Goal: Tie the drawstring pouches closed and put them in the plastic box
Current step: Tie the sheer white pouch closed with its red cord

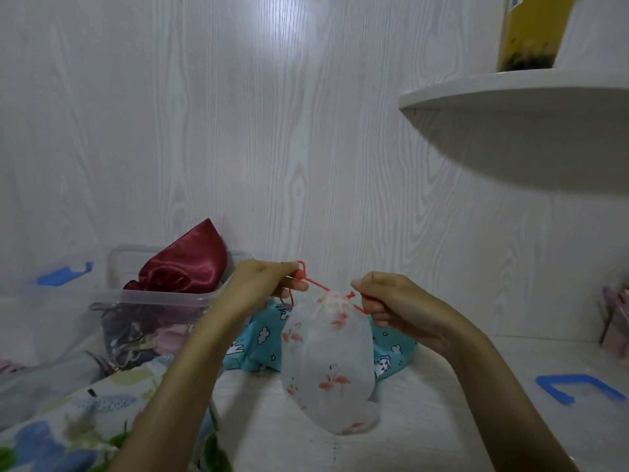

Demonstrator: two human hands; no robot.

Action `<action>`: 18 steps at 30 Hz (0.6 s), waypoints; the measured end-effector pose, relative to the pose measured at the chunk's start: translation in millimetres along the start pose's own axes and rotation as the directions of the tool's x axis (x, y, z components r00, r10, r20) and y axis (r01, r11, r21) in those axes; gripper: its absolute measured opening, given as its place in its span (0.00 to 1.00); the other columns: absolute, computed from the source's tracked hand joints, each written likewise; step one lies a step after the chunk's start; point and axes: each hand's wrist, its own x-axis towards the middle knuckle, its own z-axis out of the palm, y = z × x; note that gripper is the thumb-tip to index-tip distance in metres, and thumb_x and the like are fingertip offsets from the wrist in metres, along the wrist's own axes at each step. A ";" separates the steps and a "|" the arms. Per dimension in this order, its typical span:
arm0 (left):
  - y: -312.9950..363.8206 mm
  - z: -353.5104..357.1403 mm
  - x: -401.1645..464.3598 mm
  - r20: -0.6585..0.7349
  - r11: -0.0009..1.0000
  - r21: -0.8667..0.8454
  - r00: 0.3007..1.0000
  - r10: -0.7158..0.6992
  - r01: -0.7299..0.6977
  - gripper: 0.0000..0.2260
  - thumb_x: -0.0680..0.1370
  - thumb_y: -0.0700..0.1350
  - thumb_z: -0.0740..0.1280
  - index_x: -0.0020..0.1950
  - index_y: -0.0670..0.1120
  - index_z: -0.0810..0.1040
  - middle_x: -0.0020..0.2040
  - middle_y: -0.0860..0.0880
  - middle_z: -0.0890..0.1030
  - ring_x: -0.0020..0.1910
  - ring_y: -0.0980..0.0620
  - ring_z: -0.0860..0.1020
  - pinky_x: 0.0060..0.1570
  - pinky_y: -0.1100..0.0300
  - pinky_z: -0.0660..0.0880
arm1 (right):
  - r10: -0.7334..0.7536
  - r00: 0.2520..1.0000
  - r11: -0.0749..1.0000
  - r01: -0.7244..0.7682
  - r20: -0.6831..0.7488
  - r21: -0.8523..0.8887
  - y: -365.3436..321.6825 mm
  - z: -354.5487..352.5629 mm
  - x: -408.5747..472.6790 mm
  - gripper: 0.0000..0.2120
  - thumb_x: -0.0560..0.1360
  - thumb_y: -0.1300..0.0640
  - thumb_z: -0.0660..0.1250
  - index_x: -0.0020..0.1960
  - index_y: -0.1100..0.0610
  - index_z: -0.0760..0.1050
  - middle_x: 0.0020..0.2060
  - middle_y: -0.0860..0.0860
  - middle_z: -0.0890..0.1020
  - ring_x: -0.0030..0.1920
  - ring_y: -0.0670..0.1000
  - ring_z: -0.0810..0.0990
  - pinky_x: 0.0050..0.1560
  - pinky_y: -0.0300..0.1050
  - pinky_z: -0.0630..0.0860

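White wood-grain wall, corner shelf, perhaps table

The scene is dim with a cool, bluish cast. A soft bright patch of glare sits high on the wall, fading downward into grey. The shelf casts a broad, soft shadow beneath itself, and its underside looks smeared. Wide-angle distortion bends the shelf and the desk edges near the frame's sides. The cloth at the desk's near left corner is blurred, as is the box. The arms in the foreground are dark and underlit. Fine detail is soft throughout.
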 end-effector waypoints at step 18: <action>14.6 -21.1 -19.5 -0.036 0.682 0.726 0.986 0.162 -0.085 0.18 0.79 0.57 0.59 0.34 0.50 0.78 0.35 0.51 0.83 0.35 0.53 0.81 0.48 0.54 0.79 | -0.095 0.991 0.918 0.125 0.096 -0.376 -6.8 28.0 -9.3 0.03 0.70 0.51 0.72 0.42 0.49 0.83 0.41 0.45 0.85 0.45 0.41 0.82 0.41 0.28 0.74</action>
